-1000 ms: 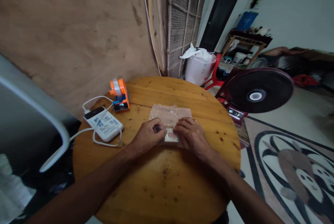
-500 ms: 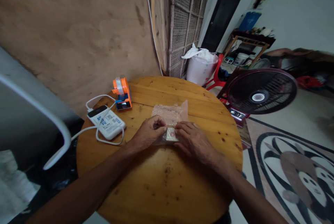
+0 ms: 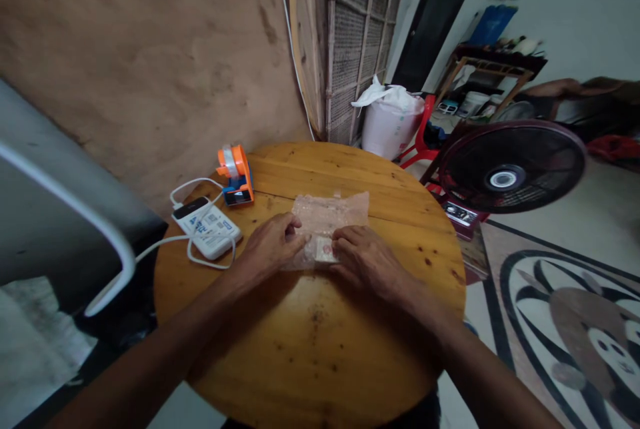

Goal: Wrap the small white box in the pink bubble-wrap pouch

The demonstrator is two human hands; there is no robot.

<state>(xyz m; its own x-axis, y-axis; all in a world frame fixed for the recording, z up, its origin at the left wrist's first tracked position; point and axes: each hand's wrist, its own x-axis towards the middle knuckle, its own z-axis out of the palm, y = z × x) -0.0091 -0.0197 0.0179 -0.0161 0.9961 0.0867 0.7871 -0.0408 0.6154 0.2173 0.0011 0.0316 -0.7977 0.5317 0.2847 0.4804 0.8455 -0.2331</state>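
Head view: on the table (image 3: 315,342), bubble wrap (image 3: 325,212) spreads beyond the left hand (image 3: 273,239), which has eased outward, grip unclear; the right hand (image 3: 367,257), apart, clasps the small box (image 3: 325,251) between them, seemingly steadying it alone.

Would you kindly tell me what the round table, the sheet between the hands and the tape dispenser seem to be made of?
Round table: wood with a slightly glossy, varnish-like finish, judging by its knots and sheen.
Sheet: probably plastic bubble wrap, given its translucent, bumpy look.
Tape dispenser: likely smooth moulded plastic, going by its even orange and blue colour.
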